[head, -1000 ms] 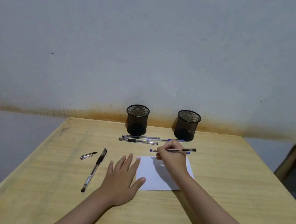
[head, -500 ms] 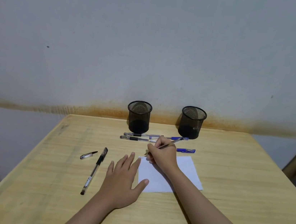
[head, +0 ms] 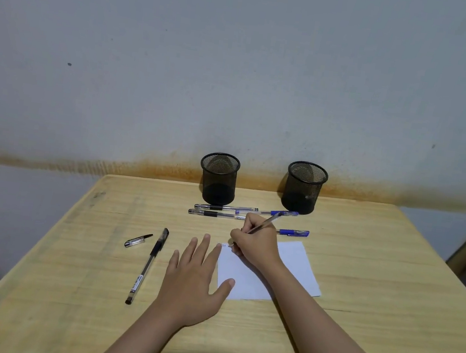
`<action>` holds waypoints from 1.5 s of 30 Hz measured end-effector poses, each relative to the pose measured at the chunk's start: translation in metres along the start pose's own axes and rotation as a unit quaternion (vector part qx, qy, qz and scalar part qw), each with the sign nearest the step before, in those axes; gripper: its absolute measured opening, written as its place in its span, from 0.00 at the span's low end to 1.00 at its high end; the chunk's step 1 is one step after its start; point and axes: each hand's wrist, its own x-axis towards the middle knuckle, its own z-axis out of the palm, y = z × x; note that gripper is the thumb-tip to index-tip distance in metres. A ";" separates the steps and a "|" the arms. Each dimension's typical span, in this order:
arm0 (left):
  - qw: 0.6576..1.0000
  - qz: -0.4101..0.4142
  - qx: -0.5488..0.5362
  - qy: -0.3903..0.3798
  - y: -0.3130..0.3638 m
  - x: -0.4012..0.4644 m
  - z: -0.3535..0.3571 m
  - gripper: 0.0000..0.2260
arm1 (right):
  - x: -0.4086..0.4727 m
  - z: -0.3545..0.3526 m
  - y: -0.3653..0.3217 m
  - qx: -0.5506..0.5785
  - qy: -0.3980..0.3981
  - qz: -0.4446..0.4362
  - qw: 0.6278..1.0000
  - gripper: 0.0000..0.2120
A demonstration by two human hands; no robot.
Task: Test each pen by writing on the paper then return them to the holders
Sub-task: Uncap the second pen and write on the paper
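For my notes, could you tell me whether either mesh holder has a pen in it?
No: both mesh holders stand empty by the wall.

Right hand (head: pixel 256 246): fingers curled round a clear pen (head: pixel 262 225), tip down at the paper's far left corner.
Paper (head: pixel 269 270): white sheet under the right hand; faint marks just left of the fingertips.
Left hand (head: pixel 193 277): flat on the table (head: pixel 360 282), fingers spread, thumb on the paper's left edge.
Black pen (head: pixel 147 265): left of the left fingers, its cap (head: pixel 137 240) beside it.
Other pens: two black-gripped (head: pixel 215 214) and two blue (head: pixel 292 232) beyond the right fingers.
Mesh holders: left (head: pixel 219 178) and right (head: pixel 304 187), upright behind those pens.
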 end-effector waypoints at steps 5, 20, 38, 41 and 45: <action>1.000 -0.001 -0.005 -0.001 0.000 0.000 0.001 0.37 | -0.001 0.002 0.001 0.003 0.017 0.006 1.000 0.11; 1.000 -0.001 0.000 -0.001 -0.001 0.001 0.002 0.36 | 0.000 0.003 0.001 0.000 0.027 0.016 1.000 0.13; 1.000 -0.004 0.006 -0.004 -0.001 0.001 0.001 0.37 | 0.003 0.004 0.007 -0.007 0.069 0.010 0.998 0.15; 1.000 -0.003 0.005 -0.004 -0.001 0.001 0.001 0.37 | 0.003 0.003 0.007 -0.007 0.066 0.010 0.998 0.16; 1.000 -0.004 0.005 -0.006 0.000 0.002 0.001 0.38 | 0.003 0.003 0.007 -0.009 0.077 0.015 0.997 0.15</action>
